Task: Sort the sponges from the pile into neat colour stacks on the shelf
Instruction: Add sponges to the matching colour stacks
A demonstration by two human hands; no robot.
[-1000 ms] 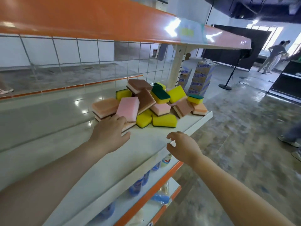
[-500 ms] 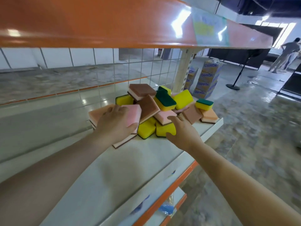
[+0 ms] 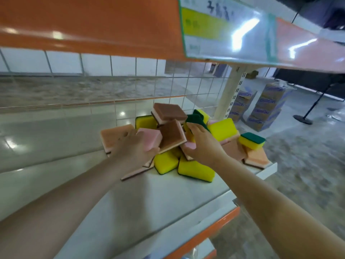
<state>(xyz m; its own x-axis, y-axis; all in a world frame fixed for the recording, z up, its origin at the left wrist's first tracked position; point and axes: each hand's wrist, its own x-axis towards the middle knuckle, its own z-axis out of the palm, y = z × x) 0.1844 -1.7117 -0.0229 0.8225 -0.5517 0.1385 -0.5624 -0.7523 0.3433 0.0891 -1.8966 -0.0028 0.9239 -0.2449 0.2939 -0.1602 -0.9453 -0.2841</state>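
Observation:
A pile of sponges [image 3: 188, 139] lies on the white shelf [image 3: 149, 199] near its right end, mixed yellow-and-green, pink-and-brown and orange ones. My left hand [image 3: 134, 148] grips a pink sponge [image 3: 151, 139] at the pile's left side, beside an orange sponge [image 3: 113, 137]. My right hand [image 3: 201, 144] reaches into the pile's middle, with fingers over a yellow sponge with a green top [image 3: 196, 121] and the thumb near a pink sponge [image 3: 190, 145]. A brown-topped sponge [image 3: 172, 135] leans between the hands.
An orange shelf [image 3: 93, 25] with a price label hangs low overhead. A wire grid back panel [image 3: 168, 86] closes the shelf behind. A white upright post [image 3: 229, 92] stands right of the pile. Stacked cartons [image 3: 267, 107] sit on the floor beyond.
My right hand went from the shelf's front edge up into the middle of the pile. My left hand closed round the pink sponge. The camera moved closer to the pile.

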